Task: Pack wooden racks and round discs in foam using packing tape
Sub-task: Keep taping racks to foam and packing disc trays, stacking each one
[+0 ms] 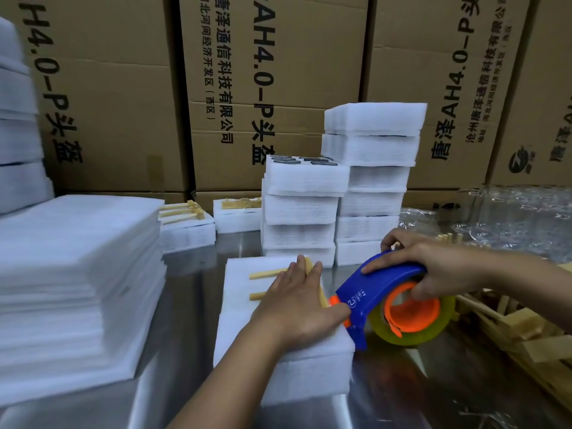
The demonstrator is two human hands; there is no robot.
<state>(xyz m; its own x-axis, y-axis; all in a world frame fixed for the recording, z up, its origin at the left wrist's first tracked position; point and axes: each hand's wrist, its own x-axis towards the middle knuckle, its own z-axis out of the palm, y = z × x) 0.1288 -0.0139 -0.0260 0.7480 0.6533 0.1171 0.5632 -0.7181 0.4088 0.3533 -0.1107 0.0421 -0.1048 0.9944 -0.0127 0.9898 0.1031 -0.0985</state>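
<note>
Where the table starts on the left, tall foam stack [15,119]: one, cut off by the edge.
Flat foam sheets [77,274]: one big pile on the shiny table [185,305], too many sheets to count.
Back foam packs [185,233]: two, side by side, far back.
Back racks [182,210]: two, one lying on top of each back pack.
Brown boxes [278,72]: a wall of them behind everything, with black print.
Foam towers [300,212]: two, touching. The left one shows four packs. The right one is taller, with about six.
Round discs [300,161]: dark, on top of the lower tower, too blurry to count.
Front foam pack [278,351]: one, in the middle, near the front of the table.
Wooden rack [263,275]: one, lying on the front foam pack. Two sticks poke out from under the hand.
Left hand [297,301]: flat, fingers straight, pressing down on the wooden rack and the foam.
Tape gun [365,292]: one, blue and orange, at the right edge of the front foam pack.
Tape roll [433,334]: one, see-through yellow, on the tape gun.
Right hand [439,261]: fingers curled tight around the blue top of the tape gun.
Loose racks [510,329]: a heap at the right, too jumbled to count.
Clear plastic [510,212]: one crinkly bundle, back right.
</note>
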